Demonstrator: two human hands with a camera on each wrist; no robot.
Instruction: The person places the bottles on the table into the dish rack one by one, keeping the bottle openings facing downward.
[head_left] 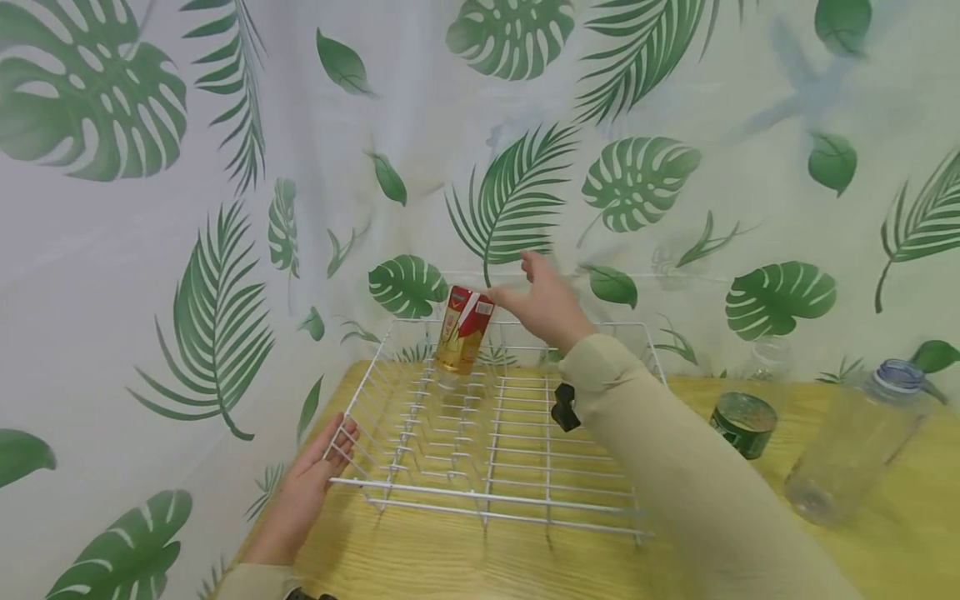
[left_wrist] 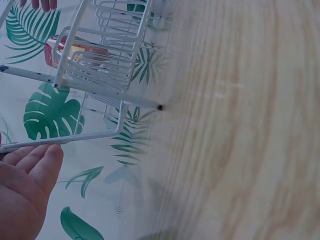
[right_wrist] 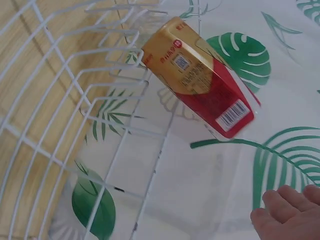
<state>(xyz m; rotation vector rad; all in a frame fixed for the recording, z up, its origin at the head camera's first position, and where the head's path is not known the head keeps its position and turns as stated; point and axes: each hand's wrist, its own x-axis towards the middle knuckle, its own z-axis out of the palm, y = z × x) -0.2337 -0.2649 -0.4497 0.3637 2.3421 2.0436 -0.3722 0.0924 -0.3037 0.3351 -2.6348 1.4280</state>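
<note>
A white wire dish rack (head_left: 517, 492) stands on the wooden table. In its back left part a red and gold drink carton (head_left: 463, 329) leans among the tines, red end up; something clear shows just below it. My right hand (head_left: 543, 304) is beside the carton's upper end, fingers spread, thumb overlapping its corner in the head view. In the right wrist view, a gap shows between the right hand (right_wrist: 292, 215) and the carton (right_wrist: 200, 80). My left hand (head_left: 311, 467) lies at the rack's left front side, its fairly straight fingers touching the wire (left_wrist: 65, 139).
Right of the rack stand a green can (head_left: 744, 425) and a clear bottle (head_left: 858, 450) with a blue rim; another clear container (head_left: 771, 358) is behind the can. A leaf-patterned sheet (head_left: 420, 108) hangs close behind and to the left.
</note>
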